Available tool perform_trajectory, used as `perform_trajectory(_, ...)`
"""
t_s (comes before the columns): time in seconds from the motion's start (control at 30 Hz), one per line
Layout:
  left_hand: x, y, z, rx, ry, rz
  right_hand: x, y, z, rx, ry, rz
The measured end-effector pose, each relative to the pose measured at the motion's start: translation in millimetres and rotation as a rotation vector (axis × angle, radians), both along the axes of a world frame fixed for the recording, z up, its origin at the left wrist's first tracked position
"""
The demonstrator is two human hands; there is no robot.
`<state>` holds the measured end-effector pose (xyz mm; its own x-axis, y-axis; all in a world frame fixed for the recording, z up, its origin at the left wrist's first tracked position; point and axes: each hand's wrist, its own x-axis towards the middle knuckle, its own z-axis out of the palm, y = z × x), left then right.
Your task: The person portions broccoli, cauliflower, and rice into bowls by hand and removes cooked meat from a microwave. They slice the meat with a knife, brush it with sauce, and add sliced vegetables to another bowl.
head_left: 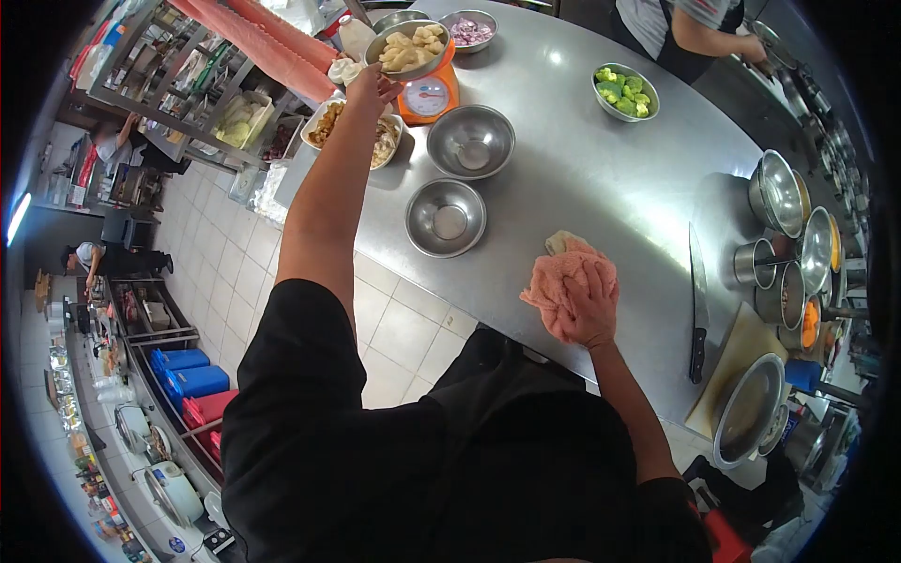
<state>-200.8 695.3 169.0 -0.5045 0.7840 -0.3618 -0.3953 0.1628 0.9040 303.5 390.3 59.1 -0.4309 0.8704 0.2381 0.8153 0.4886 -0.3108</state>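
Observation:
My left hand (373,86) reaches to the rim of a metal bowl of pale chunks (411,49) on an orange scale (428,96); whether its fingers grip the rim is too small to tell. Under my right hand (588,296) is a bunched pink cloth (563,293), pressed on the steel table, with my fingers spread over it. Two metal bowls, one (471,142) nearer the scale and another (446,218) nearer me, stand between my hands. Below the scale, white trays of food (387,143) sit at the table's edge.
A bowl of broccoli (626,93) and a bowl of chopped purple pieces (469,32) stand farther back. A knife (697,305) lies on the right, beside a cutting board (743,342) and stacked metal bowls (777,194). One person (690,33) works across the table.

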Motion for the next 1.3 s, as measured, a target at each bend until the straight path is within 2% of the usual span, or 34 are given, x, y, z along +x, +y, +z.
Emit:
perform_trajectory(0.1,6.3,0.5,1.1,0.082,-0.019,-0.007,-1.3,-0.3,3.7,0.017,0.013,0.000)
perform_trajectory(0.2,-15.0,27.2,-29.6,0.078,-0.060,0.019,-3.0,-1.1,6.4,0.008,-0.007,-0.019)
perform_trajectory(0.3,31.1,-2.7,10.2,0.091,-0.050,0.156,-2.7,-1.1,8.9,0.021,0.024,-0.015)
perform_trajectory(0.33,33.1,-3.6,8.2,0.119,-0.018,0.148,-2.0,-0.9,8.1,0.014,0.035,-0.015)
perform_trajectory(0.57,102.0,-89.6,22.7,0.329,-0.022,-0.080,-3.4,-3.2,14.3,-0.028,0.070,-0.018)
perform_trajectory(0.6,109.5,-107.3,22.1,0.316,0.036,-0.220,-3.0,-3.6,15.5,-0.035,0.074,-0.013)
perform_trajectory(0.73,166.7,-165.8,21.4,0.217,-0.025,-0.217,-1.5,-6.9,8.7,-0.012,0.085,-0.005)
perform_trajectory(0.8,185.3,-185.8,5.5,0.171,-0.003,-0.247,0.9,-5.3,14.6,0.038,0.097,0.010)
perform_trajectory(0.87,205.9,-210.3,0.4,0.127,0.005,-0.262,11.8,22.3,-6.1,-0.010,0.366,0.149)
perform_trajectory(0.93,220.7,-232.4,-10.1,0.095,0.043,-0.308,16.9,28.1,1.2,0.016,0.574,0.058)
perform_trajectory(1.0,237.4,-254.8,-15.7,0.078,0.037,-0.352,9.3,21.6,64.8,0.164,0.631,-0.107)
perform_trajectory(1.03,246.0,-265.2,-18.5,0.070,0.034,-0.376,5.9,22.6,94.9,0.261,0.615,-0.110)
perform_trajectory(1.13,272.2,-290.3,-26.4,0.060,0.018,-0.415,-3.8,25.2,128.7,0.249,0.354,-0.080)
perform_trajectory(1.23,289.9,-307.3,-39.4,0.072,0.003,-0.432,1.2,28.0,111.0,0.019,0.064,-0.186)
perform_trajectory(1.3,297.8,-314.3,-46.1,0.074,0.006,-0.441,9.8,24.0,98.2,-0.119,0.122,-0.246)
